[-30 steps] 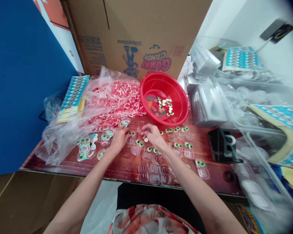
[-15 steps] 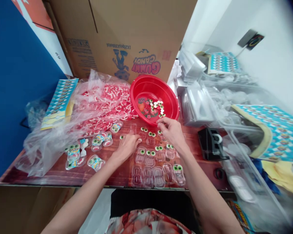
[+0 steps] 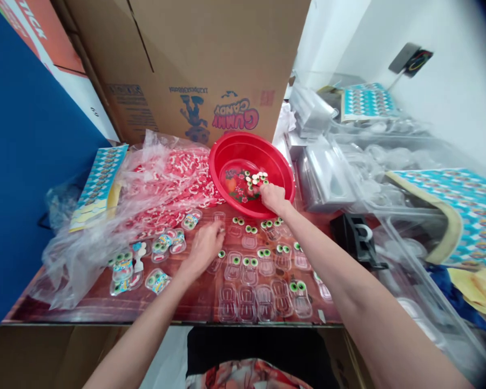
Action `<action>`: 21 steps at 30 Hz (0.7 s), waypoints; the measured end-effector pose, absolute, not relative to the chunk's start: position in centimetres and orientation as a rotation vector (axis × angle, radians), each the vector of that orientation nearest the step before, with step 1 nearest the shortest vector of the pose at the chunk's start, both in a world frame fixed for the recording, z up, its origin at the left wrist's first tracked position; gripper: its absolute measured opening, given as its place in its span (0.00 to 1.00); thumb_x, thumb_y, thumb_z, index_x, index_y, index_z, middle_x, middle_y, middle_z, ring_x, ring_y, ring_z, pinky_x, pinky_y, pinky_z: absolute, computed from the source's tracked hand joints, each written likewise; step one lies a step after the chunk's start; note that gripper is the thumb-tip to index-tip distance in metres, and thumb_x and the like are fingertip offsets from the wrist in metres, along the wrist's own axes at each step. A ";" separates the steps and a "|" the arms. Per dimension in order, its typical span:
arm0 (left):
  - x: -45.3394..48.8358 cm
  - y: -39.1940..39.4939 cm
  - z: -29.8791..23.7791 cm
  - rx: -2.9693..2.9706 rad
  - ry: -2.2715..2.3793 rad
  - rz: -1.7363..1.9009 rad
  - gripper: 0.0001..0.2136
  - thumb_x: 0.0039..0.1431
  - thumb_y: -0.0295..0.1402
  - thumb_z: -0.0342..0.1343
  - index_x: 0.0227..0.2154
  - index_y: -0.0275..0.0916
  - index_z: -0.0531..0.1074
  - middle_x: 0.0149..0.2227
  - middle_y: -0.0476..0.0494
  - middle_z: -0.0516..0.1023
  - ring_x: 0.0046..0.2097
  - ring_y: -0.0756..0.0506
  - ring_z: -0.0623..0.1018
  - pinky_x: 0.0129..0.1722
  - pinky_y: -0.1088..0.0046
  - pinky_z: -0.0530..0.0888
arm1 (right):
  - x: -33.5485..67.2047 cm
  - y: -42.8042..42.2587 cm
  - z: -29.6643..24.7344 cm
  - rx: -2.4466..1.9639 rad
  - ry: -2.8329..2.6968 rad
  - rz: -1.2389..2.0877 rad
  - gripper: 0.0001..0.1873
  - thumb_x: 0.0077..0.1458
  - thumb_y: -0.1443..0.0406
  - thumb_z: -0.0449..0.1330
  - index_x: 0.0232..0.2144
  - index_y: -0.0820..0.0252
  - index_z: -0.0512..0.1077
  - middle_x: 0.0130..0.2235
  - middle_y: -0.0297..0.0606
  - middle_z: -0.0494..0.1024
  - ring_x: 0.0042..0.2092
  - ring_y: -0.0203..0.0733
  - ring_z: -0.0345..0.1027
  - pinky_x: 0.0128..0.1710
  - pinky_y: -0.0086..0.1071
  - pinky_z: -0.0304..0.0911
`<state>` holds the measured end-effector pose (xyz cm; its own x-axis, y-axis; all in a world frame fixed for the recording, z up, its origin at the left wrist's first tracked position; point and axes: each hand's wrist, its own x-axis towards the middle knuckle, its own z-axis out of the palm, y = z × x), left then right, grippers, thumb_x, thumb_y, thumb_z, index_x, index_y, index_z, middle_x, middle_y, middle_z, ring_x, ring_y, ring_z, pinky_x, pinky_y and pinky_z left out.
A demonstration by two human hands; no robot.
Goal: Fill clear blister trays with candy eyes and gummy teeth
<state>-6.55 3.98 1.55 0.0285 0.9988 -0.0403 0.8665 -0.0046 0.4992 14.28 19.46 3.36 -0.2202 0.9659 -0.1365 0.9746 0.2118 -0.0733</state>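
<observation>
My right hand [image 3: 272,196] reaches over the rim into the red bowl [image 3: 227,151], fingers curled among the green-and-white eyeball candies [image 3: 254,180] lying in it. My left hand [image 3: 204,246] rests on the table, fingers bent down over a clear plastic blister tray [image 3: 216,263]. Several clear blister trays [image 3: 249,267] lie in rows before me; some hold pairs of eyeball candies, the nearest row [image 3: 247,300] holds none.
A clear bag of red-and-white candies [image 3: 174,178] lies left of the bowl. Sealed packs [image 3: 157,281] sit at the left. A "Gummy Candy" carton [image 3: 194,70] stands behind. Stacks of clear trays [image 3: 328,178], a black stapler-like tool [image 3: 358,240] and printed card sheets [image 3: 99,181] crowd the sides.
My right hand has moved from the trays up into the red bowl. My left hand has stayed on the trays near the middle. The view has shifted slightly.
</observation>
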 end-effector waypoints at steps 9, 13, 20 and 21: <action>-9.7 10.4 -0.2 1.792 1.980 0.574 0.08 0.55 0.27 0.56 0.37 0.37 0.78 0.31 0.45 0.80 0.35 0.44 0.77 0.41 0.68 0.73 | 14.0 20.0 3.7 1.949 2.334 -0.266 0.17 0.58 0.67 0.57 0.50 0.65 0.72 0.47 0.56 0.77 0.50 0.52 0.73 0.47 0.37 0.65; -9.2 11.1 -1.1 1.837 1.959 0.553 0.08 0.52 0.26 0.57 0.34 0.36 0.78 0.36 0.41 0.79 0.39 0.44 0.76 0.45 0.66 0.73 | 14.0 19.9 4.8 1.997 2.299 -0.330 0.18 0.55 0.65 0.62 0.48 0.65 0.74 0.47 0.54 0.78 0.49 0.52 0.74 0.47 0.37 0.66; -9.7 10.7 -1.4 1.849 1.901 0.548 0.13 0.52 0.23 0.54 0.40 0.36 0.77 0.37 0.39 0.82 0.39 0.43 0.78 0.45 0.66 0.74 | 13.3 14.9 8.9 2.001 2.711 -0.880 0.10 0.57 0.62 0.60 0.37 0.62 0.76 0.34 0.39 0.80 0.37 0.41 0.74 0.38 0.30 0.65; -9.7 10.6 -1.4 1.856 1.884 0.547 0.14 0.52 0.23 0.53 0.41 0.35 0.78 0.38 0.39 0.82 0.40 0.43 0.78 0.45 0.66 0.74 | 12.6 13.4 9.1 1.876 2.812 -1.039 0.09 0.57 0.63 0.59 0.36 0.62 0.76 0.32 0.36 0.79 0.34 0.39 0.73 0.37 0.30 0.64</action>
<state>-9.71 10.58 -1.37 -0.0051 0.9995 -0.0326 0.8263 0.0226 0.5627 12.59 13.37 9.12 -0.3819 0.9242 0.0062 0.6981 0.2929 -0.6533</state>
